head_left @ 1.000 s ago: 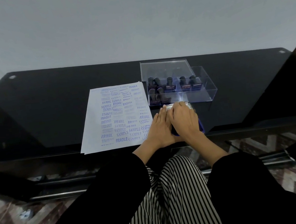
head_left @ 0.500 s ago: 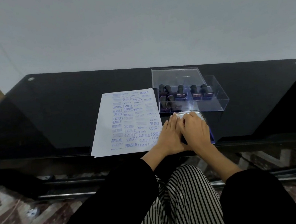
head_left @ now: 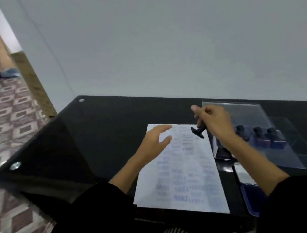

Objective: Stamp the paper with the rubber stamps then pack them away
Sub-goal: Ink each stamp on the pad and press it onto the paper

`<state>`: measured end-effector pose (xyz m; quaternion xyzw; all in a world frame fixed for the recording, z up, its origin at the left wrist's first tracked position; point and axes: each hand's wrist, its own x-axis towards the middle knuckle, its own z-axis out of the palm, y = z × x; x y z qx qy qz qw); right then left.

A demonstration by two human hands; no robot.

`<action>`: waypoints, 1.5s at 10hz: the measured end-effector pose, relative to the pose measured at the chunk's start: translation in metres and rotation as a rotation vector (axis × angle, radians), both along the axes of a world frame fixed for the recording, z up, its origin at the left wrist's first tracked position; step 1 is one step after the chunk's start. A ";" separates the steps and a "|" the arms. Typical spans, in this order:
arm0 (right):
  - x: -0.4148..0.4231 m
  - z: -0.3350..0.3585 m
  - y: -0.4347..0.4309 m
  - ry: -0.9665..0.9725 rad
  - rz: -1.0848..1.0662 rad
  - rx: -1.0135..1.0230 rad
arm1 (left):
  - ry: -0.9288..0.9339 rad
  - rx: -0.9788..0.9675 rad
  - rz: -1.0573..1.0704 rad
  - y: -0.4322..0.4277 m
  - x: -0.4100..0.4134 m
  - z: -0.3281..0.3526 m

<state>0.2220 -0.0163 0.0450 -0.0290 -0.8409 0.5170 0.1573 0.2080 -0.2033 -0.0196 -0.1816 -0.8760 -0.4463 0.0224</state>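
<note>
**Over the stamped sheet, one stamp in hand**

At far left, beyond the worktop's edge, lies a pink-and-brown patterned tile floor (head_left: pixel 3 126). Next to it, the glossy black glass worktop (head_left: pixel 93 143) runs across the view under a plain grey wall.

Above the top left corner of the sheet, the left hand (head_left: pixel 154 143) hovers with its fingers spread and relaxed, holding nothing. Whether it touches the sheet, I cannot tell.

Under it lies the white paper sheet (head_left: pixel 185 170), flat on the worktop and already covered with blurred blue stamp marks.

Over the sheet's top right part hangs a small black rubber stamp (head_left: pixel 198 131), tilted, with its flat base turned down and to the left and clear of the paper. The right hand (head_left: pixel 216 121) grips its handle with curled fingers.

Just right of the sheet stands a clear plastic box (head_left: pixel 289 147) with its transparent lid (head_left: pixel 241 108) raised behind the right hand. Several dark stamps (head_left: pixel 258 133) stand upright inside the box.

Nearer the person, a blue ink pad (head_left: pixel 253 201) rests at the worktop's front edge, partly hidden by the right forearm.
</note>
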 end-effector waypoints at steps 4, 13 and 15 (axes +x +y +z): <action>-0.119 -0.024 -0.095 -0.216 0.238 0.342 | -0.046 -0.344 0.202 -0.054 -0.071 -0.043; -0.158 -0.077 -0.120 -0.207 0.231 0.477 | 0.036 -0.709 0.232 -0.042 -0.077 -0.077; -0.156 -0.082 -0.126 -0.197 0.187 0.527 | 0.038 -0.710 0.236 -0.042 -0.077 -0.074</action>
